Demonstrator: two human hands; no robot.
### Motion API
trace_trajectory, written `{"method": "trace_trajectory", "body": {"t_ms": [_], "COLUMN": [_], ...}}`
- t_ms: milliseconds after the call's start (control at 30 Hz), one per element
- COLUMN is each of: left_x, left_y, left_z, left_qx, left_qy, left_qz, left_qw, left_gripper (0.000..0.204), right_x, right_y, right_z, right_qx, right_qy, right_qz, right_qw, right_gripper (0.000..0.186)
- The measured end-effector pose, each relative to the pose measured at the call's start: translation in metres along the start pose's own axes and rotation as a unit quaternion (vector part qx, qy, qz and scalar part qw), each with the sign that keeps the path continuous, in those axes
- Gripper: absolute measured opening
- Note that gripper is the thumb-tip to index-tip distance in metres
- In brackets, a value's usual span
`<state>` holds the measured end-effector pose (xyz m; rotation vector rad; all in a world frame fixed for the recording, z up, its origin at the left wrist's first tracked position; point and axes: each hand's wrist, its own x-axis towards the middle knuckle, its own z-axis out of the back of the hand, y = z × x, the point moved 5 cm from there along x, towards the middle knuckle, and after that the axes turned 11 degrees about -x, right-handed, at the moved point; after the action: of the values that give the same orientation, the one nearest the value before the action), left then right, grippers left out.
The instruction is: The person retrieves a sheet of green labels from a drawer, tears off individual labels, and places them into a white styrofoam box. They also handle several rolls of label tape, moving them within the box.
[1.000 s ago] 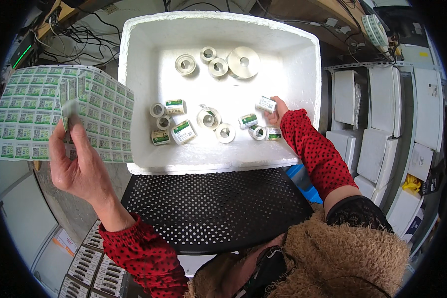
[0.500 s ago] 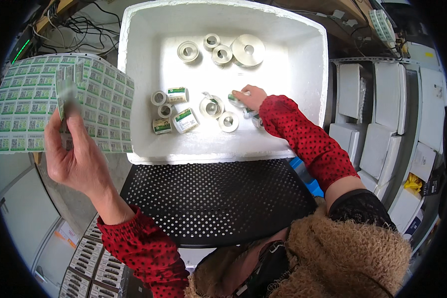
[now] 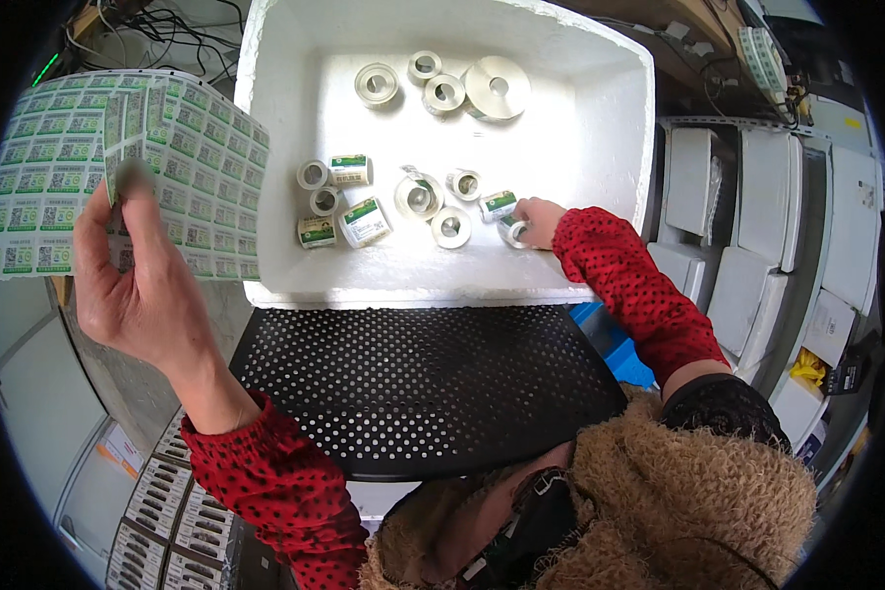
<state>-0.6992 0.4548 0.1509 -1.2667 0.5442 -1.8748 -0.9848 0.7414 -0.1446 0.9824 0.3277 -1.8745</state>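
My left hand (image 3: 143,270) pinches sheets of green-and-white labels (image 3: 49,202) between thumb and fingers, left of the white foam box (image 3: 445,295). The top edge of the stack is folded over at the thumb. Inside the box, my right hand (image 3: 539,223) closes its fingers on a small label roll (image 3: 510,232), partly hidden by the fingers. Just beside it lies a green-and-white label roll (image 3: 498,206) on its side, and a small roll (image 3: 464,184) stands close by. Further left are a roll with a loose end (image 3: 419,195) and another roll (image 3: 450,227).
At the box's far side sit a large roll (image 3: 497,88) and several smaller ones. More rolls, including a green-labelled one (image 3: 366,223), lie at its left. A black perforated chair seat (image 3: 428,393) is in front. White boxes (image 3: 767,192) line the right; cables (image 3: 162,39) hang back left.
My right hand has let go of one small roll, which now stands uncovered, and moved right and nearer onto another. My left hand still holds the label sheets, shifted slightly left.
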Motion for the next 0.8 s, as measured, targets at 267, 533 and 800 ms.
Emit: {"method": "trace_trajectory", "body": {"t_ms": [267, 533, 800], "left_x": [-0.001, -0.001, 0.0], "left_y": [0.003, 0.005, 0.003], "left_z": [-0.001, 0.0, -0.002], "left_qx": [-0.013, -0.024, -0.01], "left_qy": [-0.006, -0.002, 0.009], "left_qz": [0.008, 0.0, -0.023], "left_qw": [1.0, 1.0, 1.0], "left_gripper": [0.013, 0.012, 0.015], "right_x": [0.022, 0.03, 0.027], "right_y": [-0.051, -0.059, -0.048], "right_z": [-0.027, -0.04, -0.033], "right_qx": [0.178, 0.366, 0.435], "right_qy": [-0.078, -0.04, -0.055], "right_qz": [-0.12, -0.117, -0.083], "right_qw": [0.974, 0.922, 0.895], "right_gripper": [0.024, 0.025, 0.03]}}
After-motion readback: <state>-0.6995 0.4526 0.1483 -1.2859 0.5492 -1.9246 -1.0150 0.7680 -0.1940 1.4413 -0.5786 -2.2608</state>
